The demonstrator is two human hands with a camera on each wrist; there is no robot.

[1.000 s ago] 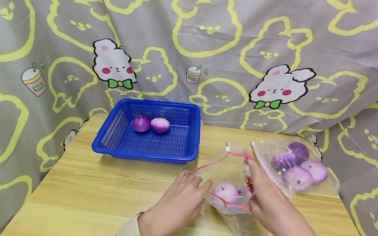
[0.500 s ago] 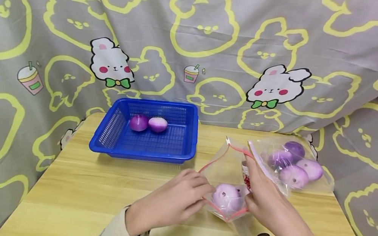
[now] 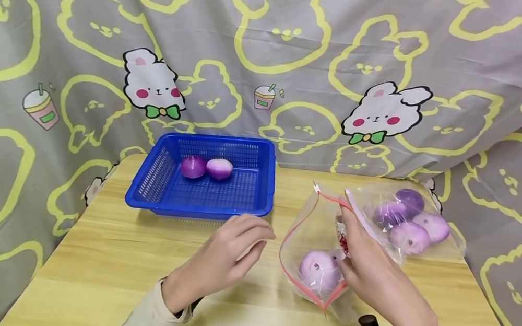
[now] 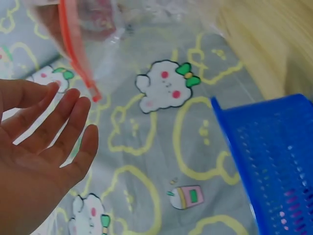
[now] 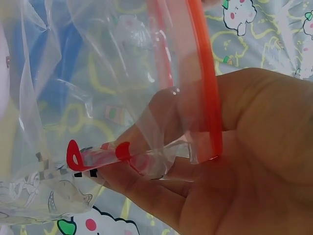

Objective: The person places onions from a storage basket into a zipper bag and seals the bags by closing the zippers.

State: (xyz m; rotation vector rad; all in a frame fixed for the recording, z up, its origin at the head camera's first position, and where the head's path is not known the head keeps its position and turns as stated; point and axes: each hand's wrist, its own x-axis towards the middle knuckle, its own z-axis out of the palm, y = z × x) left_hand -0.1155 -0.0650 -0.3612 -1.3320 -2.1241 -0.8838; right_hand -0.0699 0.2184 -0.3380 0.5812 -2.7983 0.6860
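My right hand [image 3: 368, 270] grips the side of a clear zip bag [image 3: 298, 235] with a red seal strip. The bag's mouth gapes toward me. Inside it sits a peeled purple onion [image 3: 319, 270], and part of another shows behind it. The right wrist view has the fingers holding the plastic beside the red strip [image 5: 208, 78]. To the left, my left hand [image 3: 228, 254] hovers over the table, apart from the bag, with loosely bent fingers. In the left wrist view that hand [image 4: 46, 147] holds nothing.
A blue basket [image 3: 197, 213] stands at the back left with a purple onion [image 3: 193, 167] and a paler onion [image 3: 219, 169] in it. At the right lies another clear bag [image 3: 456, 245] with several onions. A patterned curtain [image 3: 297, 82] hangs behind the wooden table [image 3: 90, 272].
My left hand has let go of the red-edged bag's rim and drawn away to the left. The bag's mouth has spread wider. My right hand keeps its hold.
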